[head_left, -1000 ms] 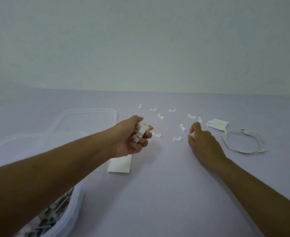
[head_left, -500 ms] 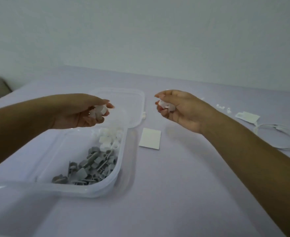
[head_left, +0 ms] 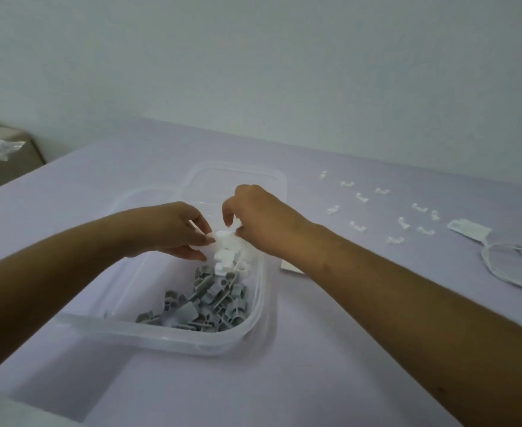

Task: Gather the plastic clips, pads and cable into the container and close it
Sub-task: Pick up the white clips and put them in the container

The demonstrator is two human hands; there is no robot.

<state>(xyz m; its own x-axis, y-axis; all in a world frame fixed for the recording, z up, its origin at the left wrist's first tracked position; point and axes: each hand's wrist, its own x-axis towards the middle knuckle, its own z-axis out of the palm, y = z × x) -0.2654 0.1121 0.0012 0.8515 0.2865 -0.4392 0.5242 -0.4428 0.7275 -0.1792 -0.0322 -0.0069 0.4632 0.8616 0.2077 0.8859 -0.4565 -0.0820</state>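
A clear plastic container (head_left: 255,315) stands on the lilac table, holding several grey clips (head_left: 210,300) and white clips (head_left: 227,258) at its far end. Both hands hover over that far end. My left hand (head_left: 173,229) has its fingers spread, with white clips at its fingertips. My right hand (head_left: 259,217) pinches downward and white clips show just under its fingers. Several small white clips (head_left: 389,211) lie scattered on the table to the right. A white pad (head_left: 469,231) and a coiled white cable (head_left: 515,263) lie at the far right.
The clear lid (head_left: 272,180) lies flat behind the container. Another white pad (head_left: 290,268) peeks out under my right forearm. A cardboard box (head_left: 4,155) with a plastic bag stands off the table at the far left. A pale wall rises behind.
Both hands have moved from the scattered clips to above the container. They came together over its far end, and white clips are dropping from them onto the pile.
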